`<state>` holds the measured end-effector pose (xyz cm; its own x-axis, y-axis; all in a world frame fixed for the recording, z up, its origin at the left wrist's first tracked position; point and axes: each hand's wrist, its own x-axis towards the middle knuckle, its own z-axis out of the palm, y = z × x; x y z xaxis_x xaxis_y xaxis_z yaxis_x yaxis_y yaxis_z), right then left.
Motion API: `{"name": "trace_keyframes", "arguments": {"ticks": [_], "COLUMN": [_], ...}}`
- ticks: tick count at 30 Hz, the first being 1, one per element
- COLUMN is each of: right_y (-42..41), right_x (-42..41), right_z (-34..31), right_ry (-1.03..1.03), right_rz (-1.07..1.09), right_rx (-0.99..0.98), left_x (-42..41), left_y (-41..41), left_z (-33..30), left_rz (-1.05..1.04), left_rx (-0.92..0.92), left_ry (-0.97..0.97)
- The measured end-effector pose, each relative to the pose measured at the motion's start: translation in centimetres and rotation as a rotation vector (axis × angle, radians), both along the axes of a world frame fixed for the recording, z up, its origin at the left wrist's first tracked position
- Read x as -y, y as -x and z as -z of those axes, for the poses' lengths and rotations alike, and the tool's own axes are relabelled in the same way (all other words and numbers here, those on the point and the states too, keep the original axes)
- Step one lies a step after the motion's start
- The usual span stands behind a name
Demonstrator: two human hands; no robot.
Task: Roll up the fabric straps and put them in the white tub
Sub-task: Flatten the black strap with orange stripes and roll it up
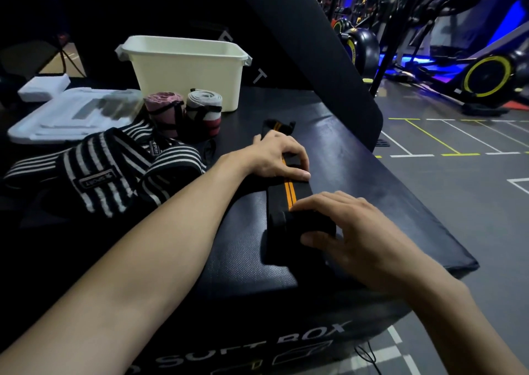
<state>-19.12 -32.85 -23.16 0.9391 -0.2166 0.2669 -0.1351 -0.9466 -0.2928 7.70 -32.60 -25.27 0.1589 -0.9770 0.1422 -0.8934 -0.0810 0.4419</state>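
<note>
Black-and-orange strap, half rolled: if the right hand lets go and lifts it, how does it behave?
The strap is probably floppy: it lies flat along the soft box. The rolled end under the right hand likely loosens once released. Likely light; the left hand pins it with fingers alone.

A black padded box (357, 157) is filling the near and middle ground, its near side showing white lettering. Far left, a flat white lid (71, 117) and a white foam block (43, 87) are lying side by side. At far right, what may be exercise bikes (486, 77) are standing on a grey floor (458, 203) with painted lines.
</note>
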Motion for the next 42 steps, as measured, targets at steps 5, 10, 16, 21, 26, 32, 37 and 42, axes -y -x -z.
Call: {"name": "trace_keyframes", "arguments": {"ticks": [5,10,16,21,26,32,37,42], "right_y": [-0.8,-1.7,-2.6,-2.7,-2.6,-1.8,-2.0,-1.8], "right_x": [-0.3,-1.0,-1.4,-2.0,-2.2,-1.8,-1.4,-1.1], "right_z": [-0.2,0.4,1.1,1.2,1.4,1.3,1.5,1.1], "right_ry": [0.009,0.053,0.113,0.059,0.198,0.234,0.248,0.324], "right_rz": [0.054,0.16,0.23,0.238,0.232,0.188,0.18,0.147], "right_rx": [-0.081,-0.137,-0.041,0.155,0.248,0.128,0.069,0.09], "left_x": [0.2,0.0,0.2,0.0,-0.7,-0.3,-0.1,-0.1], "left_y": [-0.1,0.1,0.3,0.0,-0.8,-0.7,-0.8,-1.1], "left_z": [0.2,0.1,-0.4,-0.6,-1.0,-0.5,-0.3,-0.4], "left_rz": [-0.073,-0.162,-0.13,-0.095,-0.071,-0.173,-0.203,-0.178], "left_rx": [0.115,0.161,0.161,0.113,0.074,0.15,0.142,0.098], "left_ry": [0.14,0.254,0.222,0.189,0.124,0.194,0.202,0.207]}}
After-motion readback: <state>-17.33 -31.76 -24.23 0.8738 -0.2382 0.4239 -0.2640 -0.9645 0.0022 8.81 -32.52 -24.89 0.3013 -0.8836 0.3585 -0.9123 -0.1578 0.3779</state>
